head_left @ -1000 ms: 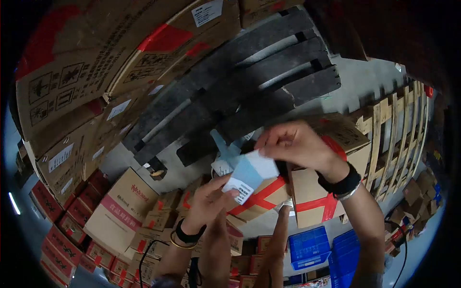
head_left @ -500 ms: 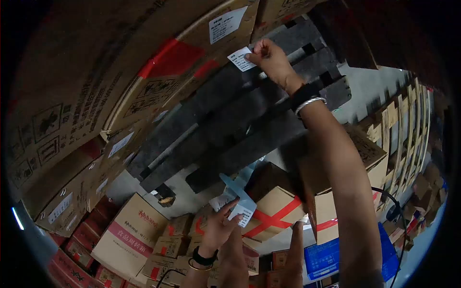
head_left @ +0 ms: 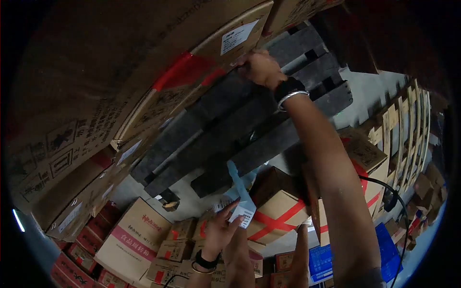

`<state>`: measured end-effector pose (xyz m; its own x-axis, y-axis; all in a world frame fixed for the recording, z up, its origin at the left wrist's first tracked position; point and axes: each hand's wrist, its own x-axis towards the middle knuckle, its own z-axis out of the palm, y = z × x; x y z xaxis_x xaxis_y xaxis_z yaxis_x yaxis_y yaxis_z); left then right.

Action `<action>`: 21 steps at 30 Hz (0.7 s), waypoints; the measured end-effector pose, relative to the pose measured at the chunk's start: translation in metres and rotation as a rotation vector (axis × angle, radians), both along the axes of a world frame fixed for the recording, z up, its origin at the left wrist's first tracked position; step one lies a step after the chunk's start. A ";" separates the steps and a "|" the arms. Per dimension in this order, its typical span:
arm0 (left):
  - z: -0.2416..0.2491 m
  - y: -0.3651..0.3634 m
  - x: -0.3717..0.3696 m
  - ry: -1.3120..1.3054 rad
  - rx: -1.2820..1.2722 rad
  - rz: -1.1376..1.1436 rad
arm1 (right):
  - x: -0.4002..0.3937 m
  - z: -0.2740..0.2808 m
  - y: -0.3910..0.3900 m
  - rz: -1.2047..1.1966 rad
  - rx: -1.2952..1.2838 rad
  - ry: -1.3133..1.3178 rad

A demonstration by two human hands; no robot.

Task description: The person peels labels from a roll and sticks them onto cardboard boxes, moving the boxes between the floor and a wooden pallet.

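Observation:
My right hand [head_left: 260,68] reaches out to a cardboard box [head_left: 192,67] on the upper left, its fingers closed against the box's side below a printed white label [head_left: 238,37]. Only a pale edge of the loose label at those fingertips shows; the rest is hidden and blurred. Low in the view, my left hand [head_left: 220,234] grips a strip of labels [head_left: 242,211] with pale blue backing. One white printed label stands out at the strip's end beside my fingers, and the backing curls upward from the hand.
Black pallets [head_left: 225,129] lie below my right arm. Several boxes are stacked at the bottom left, including a large carton with a pink band [head_left: 132,240]. Red-taped boxes [head_left: 278,213], a blue carton [head_left: 321,264], a black cable [head_left: 384,185] and wooden pallets [head_left: 403,125] are to the right.
My right hand has carried its label leftward and slightly down to the box's side, where the label is now mostly out of sight. My left hand stays nearly still with the strip.

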<state>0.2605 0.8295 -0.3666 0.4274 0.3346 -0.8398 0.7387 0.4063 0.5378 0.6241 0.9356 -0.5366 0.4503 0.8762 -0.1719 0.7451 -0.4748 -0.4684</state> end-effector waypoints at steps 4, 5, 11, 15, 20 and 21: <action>0.013 -0.005 0.003 -0.011 0.056 -0.005 | 0.011 0.068 -0.015 -0.002 -0.046 0.335; 0.013 -0.007 0.004 -0.002 0.070 -0.022 | 0.009 0.090 -0.026 0.172 0.065 0.577; 0.023 -0.018 0.023 -0.027 0.154 -0.105 | 0.009 0.207 -0.045 0.064 0.639 0.182; 0.044 -0.006 0.056 -0.276 0.442 -0.155 | -0.068 0.218 -0.127 0.314 0.209 0.609; 0.056 0.009 0.073 -0.342 0.348 -0.191 | -0.065 0.220 -0.182 0.459 -0.204 0.972; 0.052 0.008 0.071 -0.362 0.335 -0.203 | -0.053 0.221 -0.181 0.442 -0.201 0.988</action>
<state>0.3314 0.8379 -0.3150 0.7541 0.4401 -0.4875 0.5273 0.0367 0.8489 0.5708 0.7545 -0.3157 -0.3110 0.8417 -0.4413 0.2078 -0.3929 -0.8958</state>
